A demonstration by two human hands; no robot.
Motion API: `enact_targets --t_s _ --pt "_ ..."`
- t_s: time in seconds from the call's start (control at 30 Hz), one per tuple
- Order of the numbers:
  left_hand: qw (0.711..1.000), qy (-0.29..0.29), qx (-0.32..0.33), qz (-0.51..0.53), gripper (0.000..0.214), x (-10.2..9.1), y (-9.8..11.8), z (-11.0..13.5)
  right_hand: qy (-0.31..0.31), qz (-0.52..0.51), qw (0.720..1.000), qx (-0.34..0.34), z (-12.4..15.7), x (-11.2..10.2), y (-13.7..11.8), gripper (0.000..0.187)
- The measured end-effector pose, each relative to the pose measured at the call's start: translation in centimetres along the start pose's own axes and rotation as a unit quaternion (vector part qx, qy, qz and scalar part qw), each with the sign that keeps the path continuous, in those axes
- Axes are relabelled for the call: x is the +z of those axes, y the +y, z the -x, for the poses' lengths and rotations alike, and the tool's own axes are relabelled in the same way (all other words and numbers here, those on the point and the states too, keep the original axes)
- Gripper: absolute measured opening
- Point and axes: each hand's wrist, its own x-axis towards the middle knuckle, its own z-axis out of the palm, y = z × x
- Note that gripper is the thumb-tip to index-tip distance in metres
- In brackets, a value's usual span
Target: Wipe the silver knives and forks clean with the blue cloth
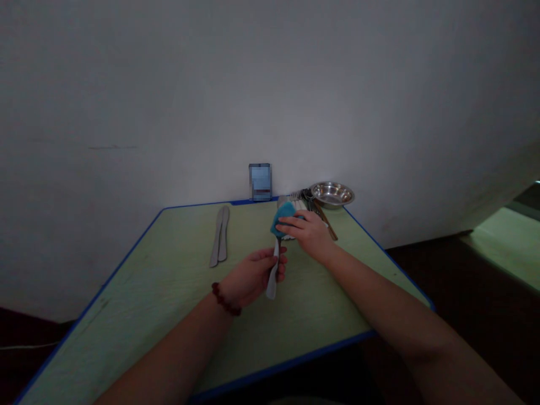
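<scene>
The left hand [253, 275] has its fingers curled tight round the lower handle of a pale metal utensil [273, 281]. The right hand [310, 230] presses its fingers together on a blue cloth [282, 216] bunched over the utensil's upper end, so whether that end is a spoon or a fork cannot be told. The utensil is held above the middle of the bench [169, 292], a little toward the far edge. Its long axis runs almost straight from the near edge to the far edge and leans slightly right. The bare handle tip points back at the person and the covered head points at the wall. The wiping looks best done with a firm, steady left grip while the cloth squeezes all round the head and slides along that axis. Two knives [220, 242] lie side by side toward the far left corner. A steel bowl [332, 194] sits at the far right corner, beside a heap of cutlery [297, 198].
</scene>
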Motion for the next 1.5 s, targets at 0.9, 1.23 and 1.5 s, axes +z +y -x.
enact_targets --t_s 0.9,1.23,1.5 --pt "0.980 -0.045 0.035 -0.188 0.020 -0.1 -1.1 -0.2 0.043 0.000 0.992 0.115 -0.1 0.0 1.8 0.035" --pt "0.969 -0.047 0.032 -0.242 0.019 0.3 -0.8 0.1 0.063 -0.004 0.987 0.146 0.1 0.7 2.4 0.035" --pt "0.954 -0.048 0.025 -0.295 0.019 0.3 -0.7 0.1 0.081 0.010 0.982 0.170 0.1 0.5 2.5 0.036"
